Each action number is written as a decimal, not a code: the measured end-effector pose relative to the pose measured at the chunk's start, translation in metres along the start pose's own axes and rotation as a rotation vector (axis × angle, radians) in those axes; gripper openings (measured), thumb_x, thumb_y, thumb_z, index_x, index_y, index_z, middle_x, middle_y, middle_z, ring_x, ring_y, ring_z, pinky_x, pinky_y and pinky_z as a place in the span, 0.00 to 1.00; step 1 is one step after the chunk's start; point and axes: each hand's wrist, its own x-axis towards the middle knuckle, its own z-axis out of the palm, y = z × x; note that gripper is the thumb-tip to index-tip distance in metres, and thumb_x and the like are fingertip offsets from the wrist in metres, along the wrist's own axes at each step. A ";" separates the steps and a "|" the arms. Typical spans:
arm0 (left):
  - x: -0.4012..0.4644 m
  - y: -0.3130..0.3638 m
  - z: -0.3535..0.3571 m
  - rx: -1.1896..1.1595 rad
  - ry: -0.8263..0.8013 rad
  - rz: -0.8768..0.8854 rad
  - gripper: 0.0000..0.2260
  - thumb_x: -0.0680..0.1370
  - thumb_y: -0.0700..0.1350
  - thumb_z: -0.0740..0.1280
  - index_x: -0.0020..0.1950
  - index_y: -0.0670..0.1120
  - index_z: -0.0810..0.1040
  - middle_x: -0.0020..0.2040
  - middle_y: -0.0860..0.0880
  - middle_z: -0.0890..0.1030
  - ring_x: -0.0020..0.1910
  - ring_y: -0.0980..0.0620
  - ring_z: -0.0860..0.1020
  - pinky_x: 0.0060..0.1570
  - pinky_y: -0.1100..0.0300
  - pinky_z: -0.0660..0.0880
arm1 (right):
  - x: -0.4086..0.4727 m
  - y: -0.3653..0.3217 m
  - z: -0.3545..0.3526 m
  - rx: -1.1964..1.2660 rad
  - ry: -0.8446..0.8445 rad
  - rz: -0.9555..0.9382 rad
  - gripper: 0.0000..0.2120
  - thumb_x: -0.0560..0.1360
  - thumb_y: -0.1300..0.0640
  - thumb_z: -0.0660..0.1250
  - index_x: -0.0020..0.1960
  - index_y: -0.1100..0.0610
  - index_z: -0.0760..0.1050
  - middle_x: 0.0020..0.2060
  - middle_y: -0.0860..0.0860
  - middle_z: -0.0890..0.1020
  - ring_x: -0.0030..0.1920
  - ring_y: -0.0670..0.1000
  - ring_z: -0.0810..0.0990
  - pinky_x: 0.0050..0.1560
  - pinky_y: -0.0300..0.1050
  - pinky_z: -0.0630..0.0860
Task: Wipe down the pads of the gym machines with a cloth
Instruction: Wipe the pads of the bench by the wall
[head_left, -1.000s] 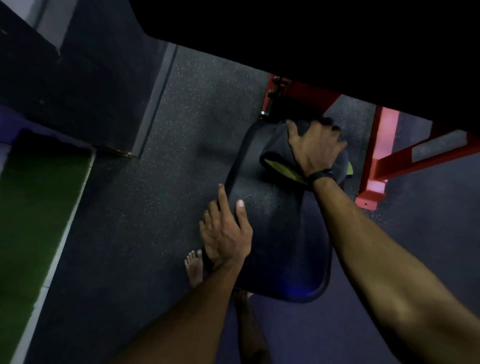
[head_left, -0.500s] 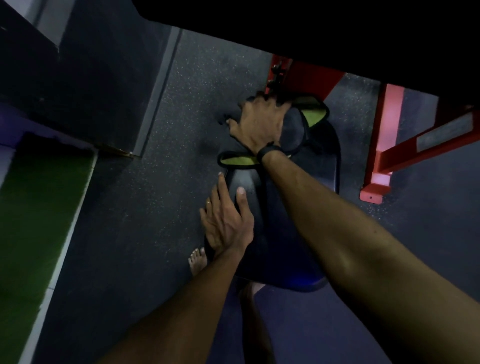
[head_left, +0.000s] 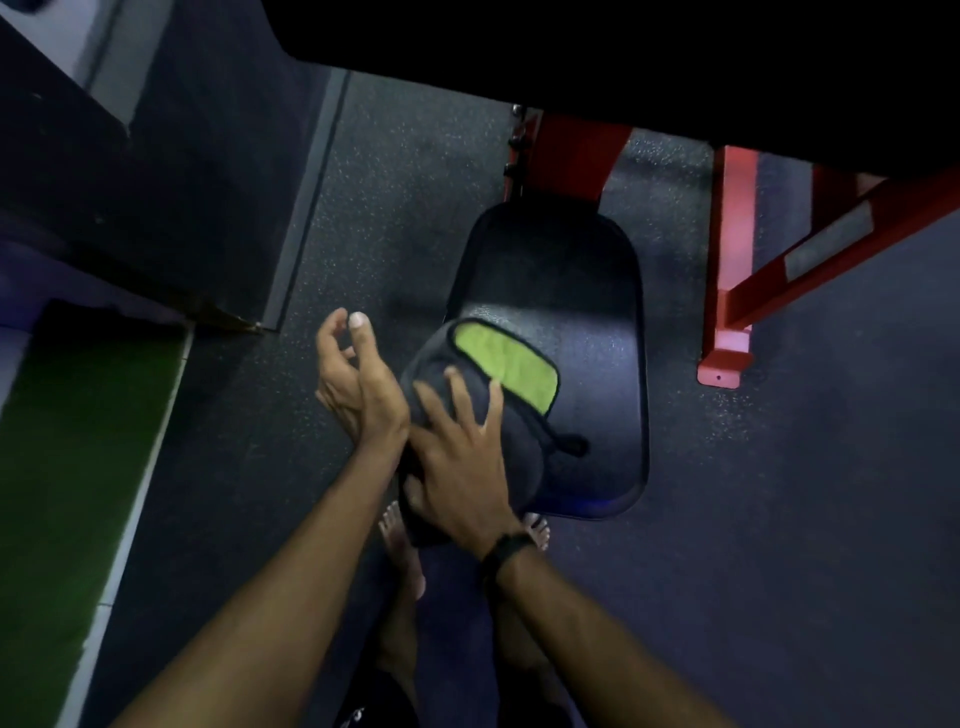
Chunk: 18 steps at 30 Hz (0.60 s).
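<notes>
The right hand (head_left: 462, 462) lies spread, fingers fairly straight, pressing the dark cloth (head_left: 498, 415) with its green face folded up onto the near left corner of the black seat pad (head_left: 587, 291), likely to scrub that edge. The left hand (head_left: 358, 384) hangs just beside the pad's left edge, fingers loosely curled and holding nothing. Beyond stands the red machine frame (head_left: 727, 291) on speckled rubber floor (head_left: 405, 208); bare feet (head_left: 400, 540) show below.

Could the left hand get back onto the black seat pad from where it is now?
Probably yes. The left hand hangs off the seat pad beside its left edge, fingers loose and empty; only the cloth under the right hand sits close.
</notes>
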 end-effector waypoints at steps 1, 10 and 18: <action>0.003 0.001 0.000 0.021 -0.031 0.002 0.26 0.79 0.61 0.58 0.69 0.45 0.76 0.61 0.51 0.80 0.49 0.74 0.74 0.61 0.55 0.74 | -0.016 0.000 0.002 -0.013 -0.011 -0.032 0.29 0.67 0.48 0.68 0.68 0.47 0.75 0.74 0.53 0.68 0.78 0.64 0.57 0.71 0.77 0.50; -0.009 0.007 0.005 0.157 -0.115 -0.009 0.24 0.80 0.60 0.55 0.70 0.49 0.75 0.60 0.57 0.77 0.48 0.77 0.71 0.67 0.42 0.69 | 0.019 0.060 -0.018 0.089 0.105 0.293 0.31 0.67 0.49 0.61 0.70 0.46 0.70 0.72 0.55 0.70 0.74 0.62 0.63 0.70 0.71 0.59; -0.029 -0.001 0.017 0.272 -0.237 0.002 0.27 0.80 0.59 0.52 0.74 0.48 0.72 0.70 0.49 0.76 0.65 0.53 0.74 0.71 0.43 0.64 | 0.149 0.138 -0.035 -0.041 0.122 0.487 0.27 0.74 0.47 0.63 0.73 0.46 0.69 0.74 0.54 0.67 0.75 0.61 0.61 0.70 0.67 0.60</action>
